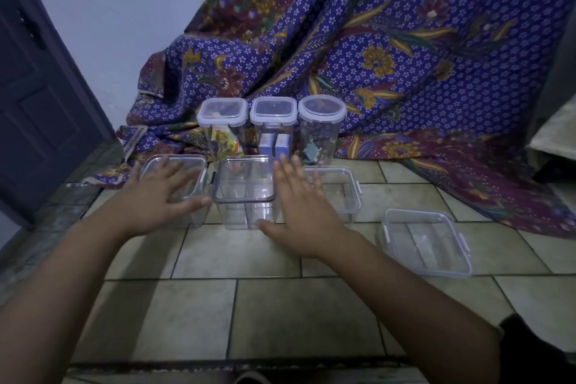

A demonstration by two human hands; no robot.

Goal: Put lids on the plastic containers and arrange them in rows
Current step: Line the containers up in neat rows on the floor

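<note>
Two hands flank the middle container: left hand at nine o'clock, right hand at three. Fingers spread open, gripping nothing

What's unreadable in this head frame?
- Left front container: lid state, hidden by left hand.
- Right front container: near left part, behind right hand.
- Round back container: contents too small and dim.
- Dark item, bottom edge: cut off.

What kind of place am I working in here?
Probably a room in a home, on the floor: beige floor tiles, a dark panelled door at the left, and a patterned cloth draped behind the plastic containers.
</note>
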